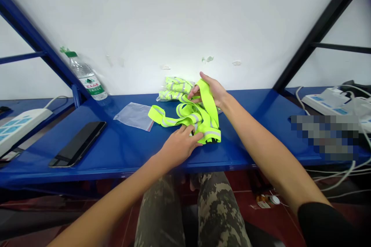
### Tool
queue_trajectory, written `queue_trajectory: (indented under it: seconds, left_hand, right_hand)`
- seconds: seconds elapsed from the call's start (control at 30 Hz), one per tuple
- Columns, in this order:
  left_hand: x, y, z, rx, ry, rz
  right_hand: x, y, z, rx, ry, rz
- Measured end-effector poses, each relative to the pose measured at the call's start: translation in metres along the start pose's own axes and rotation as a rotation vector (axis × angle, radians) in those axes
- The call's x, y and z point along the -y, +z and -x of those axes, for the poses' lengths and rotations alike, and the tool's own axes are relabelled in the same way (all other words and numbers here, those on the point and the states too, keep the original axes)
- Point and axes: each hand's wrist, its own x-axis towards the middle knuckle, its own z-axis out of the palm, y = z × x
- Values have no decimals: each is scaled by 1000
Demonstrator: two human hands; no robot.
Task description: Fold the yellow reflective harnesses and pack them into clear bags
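Observation:
A tangle of neon-yellow elastic straps with silver reflective stripes, which looks like a reflective safety vest point(197, 117), lies on the blue table in front of me. My left hand point(181, 142) is closed on its near edge, thumb and fingers pressed around the straps beside a black fitting. Higher up, my right hand point(213, 90) lifts one strap into a loop, which runs between the thumb and the curled fingers. Behind the vest sit more folded yellow straps in clear plastic packs point(175, 87). An empty clear zip bag point(136, 115) lies flat to the left.
A black phone point(78, 144) rests at the left of the blue table point(124, 154). A water bottle point(88, 77) leans by the wall. White power strips point(24, 125) stand at the left, others at the right with cables. Metal posts rise at both sides.

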Motion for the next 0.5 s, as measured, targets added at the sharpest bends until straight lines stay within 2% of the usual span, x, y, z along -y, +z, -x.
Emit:
queue_trajectory:
  seconds: [0.1, 0.17, 0.23, 0.3, 0.33, 0.4, 0.47, 0.5]
  left_hand:
    - [2, 1, 2, -7, 27, 33]
    - [1, 3, 2, -41, 31, 28]
    - [-1, 5, 2, -69, 23, -5]
    - [-4, 5, 1, -76, 4, -38]
    - [-4, 5, 0, -72, -3, -43]
    - [-5, 3, -1, -65, -11, -38]
    - [-5, 3, -2, -67, -12, -22]
    - [-5, 2, -3, -70, -13, -11]
  right_hand:
    - [0, -6, -15, -11, -74, -20]
    - [0, -10, -21, -12, -74, 33]
    - [-2, -13, -25, 38, 35, 203]
    - [-4, -13, -26, 34, 127, 535]
    - [-5, -12, -25, -38, 133, 750]
    - [-4, -7, -21, -286, 67, 1184]
    - [-2, -1, -13, -509, 14, 1470]
    - [-1, 1, -8, -562, 22, 1544]
